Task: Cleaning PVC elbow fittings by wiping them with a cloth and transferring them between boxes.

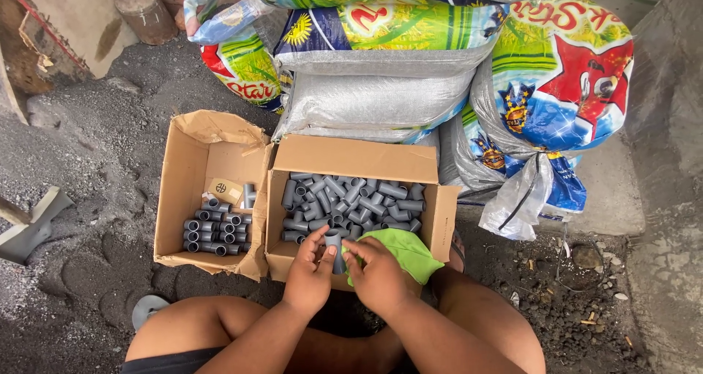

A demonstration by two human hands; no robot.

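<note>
A: Status on the hands?

B: Both meet at the near edge of the right box (356, 158). Left hand (309, 271) and right hand (378, 275) pinch one grey pipe fitting (335, 241) between them, thumbs and fingertips closed on it. The right hand also has a green cloth (405, 251) bunched under it, draped over the box's near rim.

A: So each grip is narrow, closed on the fitting?

B: Yes, that's how it reads. The fitting stands roughly upright, open end up, just above the loose pile of fittings (355, 204) in that box.

A: How to do the wipe well?

B: My take: hold the fitting steady with the left fingertips low on the body and leave the upper end free for the cloth. Turn the fitting, not the cloth, so the whole outside gets covered. Keep it over the box so a slip drops it back into the pile, not onto the gritty ground (95, 169).

A: And the left box (192, 170)?

B: Fittings there lie in tidy rows (216, 236), ends facing up-camera, near the front wall. A small cardboard tag sits above them. Judging by that, neat side-by-side placement matters.

A: Hazards?

B: Black grit all around, and the knees crowd both boxes. Printed sacks (556, 81) stack right behind the boxes, so there's little room to push them back.
</note>
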